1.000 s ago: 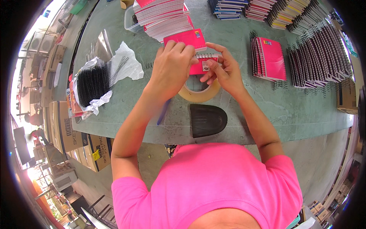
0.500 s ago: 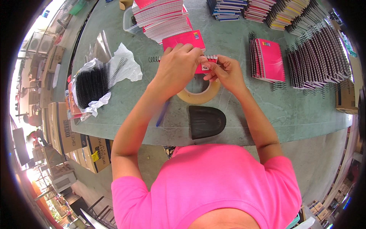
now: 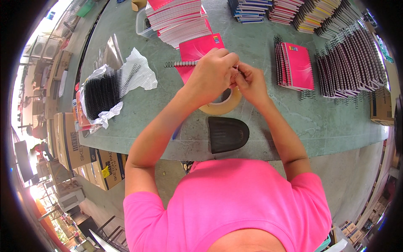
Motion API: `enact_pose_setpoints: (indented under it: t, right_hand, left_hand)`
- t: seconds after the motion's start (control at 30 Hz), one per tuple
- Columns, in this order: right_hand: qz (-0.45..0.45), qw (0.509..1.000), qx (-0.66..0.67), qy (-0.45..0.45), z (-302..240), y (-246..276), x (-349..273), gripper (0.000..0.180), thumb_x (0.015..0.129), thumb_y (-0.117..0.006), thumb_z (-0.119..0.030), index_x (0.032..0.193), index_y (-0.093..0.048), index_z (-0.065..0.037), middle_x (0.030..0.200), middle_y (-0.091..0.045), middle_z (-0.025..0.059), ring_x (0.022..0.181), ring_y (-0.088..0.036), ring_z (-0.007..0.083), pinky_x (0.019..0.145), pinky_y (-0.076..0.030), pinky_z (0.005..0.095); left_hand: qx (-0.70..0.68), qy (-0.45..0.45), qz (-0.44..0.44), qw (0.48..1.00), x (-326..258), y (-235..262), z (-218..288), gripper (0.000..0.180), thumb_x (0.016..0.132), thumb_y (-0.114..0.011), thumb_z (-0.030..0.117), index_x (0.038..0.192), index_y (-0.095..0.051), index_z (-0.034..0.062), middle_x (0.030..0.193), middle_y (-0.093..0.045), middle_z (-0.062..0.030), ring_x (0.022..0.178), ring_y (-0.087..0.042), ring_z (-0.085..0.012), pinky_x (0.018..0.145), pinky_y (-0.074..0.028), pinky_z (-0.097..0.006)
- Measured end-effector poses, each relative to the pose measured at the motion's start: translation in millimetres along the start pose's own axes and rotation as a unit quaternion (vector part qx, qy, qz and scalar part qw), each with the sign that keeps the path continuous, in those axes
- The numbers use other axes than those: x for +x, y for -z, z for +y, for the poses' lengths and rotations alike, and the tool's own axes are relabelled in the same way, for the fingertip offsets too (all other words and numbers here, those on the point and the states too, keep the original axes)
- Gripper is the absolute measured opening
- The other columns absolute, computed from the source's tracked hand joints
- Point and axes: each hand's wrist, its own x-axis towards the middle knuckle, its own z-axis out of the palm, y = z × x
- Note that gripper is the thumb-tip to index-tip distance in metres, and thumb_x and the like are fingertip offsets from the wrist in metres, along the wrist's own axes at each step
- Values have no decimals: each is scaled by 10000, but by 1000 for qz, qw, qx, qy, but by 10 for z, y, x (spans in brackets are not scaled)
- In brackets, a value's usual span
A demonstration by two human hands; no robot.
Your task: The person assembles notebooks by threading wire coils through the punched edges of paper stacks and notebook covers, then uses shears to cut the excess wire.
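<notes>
A small pink notebook (image 3: 184,74) lies beneath my hands, mostly covered by them. A black spiral coil (image 3: 180,64) runs along its edge and sticks out past its left end. My left hand (image 3: 214,75) is closed over the notebook's right part, fingertips bent together. My right hand (image 3: 252,84) meets it there in a pinch at the notebook's right end; the exact hold is hidden. Just below the hands is a roll of clear tape (image 3: 218,110). Beyond them lies another pink notebook cover (image 3: 200,46), against a leaning stack of pink notebooks (image 3: 180,25).
Black coils (image 3: 100,94) in white paper lie at left. Bound pink notebooks (image 3: 299,65) and a long row of coil-bound notebooks (image 3: 350,63) stand at right. Nearer me are a black half-round piece (image 3: 228,134) and a blue pen (image 3: 176,132). Cartons (image 3: 105,168) sit beyond the table's left edge.
My left hand has shifted right along the notebook, uncovering more of the coil and notebook's left side. My right hand has moved slightly right and down, staying close to the left.
</notes>
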Motion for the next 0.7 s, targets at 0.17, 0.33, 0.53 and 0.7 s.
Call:
enact_pose_setpoints:
  t: [0.17, 0.33, 0.53, 0.7]
  right_hand:
    - [28, 998, -36, 49, 18, -41, -31, 194, 888, -507, -33, 1049, -602, 19, 777, -650, 27, 625, -607, 90, 605, -507, 234]
    - [47, 932, -323, 158, -91, 244, 44, 209, 857, -554, 9, 1059, -606, 11, 898, -659, 43, 752, -604, 91, 659, -483, 232]
    - [-24, 975, -196, 106, -491, 312, -69, 360, 817, -602, 9, 1172, -597, -48, 1075, -654, 90, 983, -614, 178, 841, -474, 271]
    - [195, 871, -378, 245, -722, 1118, -146, 430, 818, -580, -77, 1244, -545, -120, 1198, -575, 137, 1089, -559, 312, 895, -448, 357]
  left_hand:
    - [64, -4, 24, 998, -17, -16, 58, 83, 760, -590, 81, 841, -579, 73, 870, -587, -108, 816, -561, -310, 669, -460, -399]
    - [100, 103, -115, 983, -136, 451, -163, 216, 731, -636, 63, 943, -595, 49, 901, -594, -161, 832, -569, -338, 690, -435, -426]
    - [110, 13, 34, 993, -124, 368, -27, 324, 763, -675, 142, 1074, -616, 73, 1014, -615, -157, 980, -558, -320, 854, -432, -390]
    - [124, 49, 184, 974, -159, 549, -112, 310, 804, -669, 213, 1080, -633, 75, 1087, -595, -158, 1065, -510, -326, 911, -398, -398]
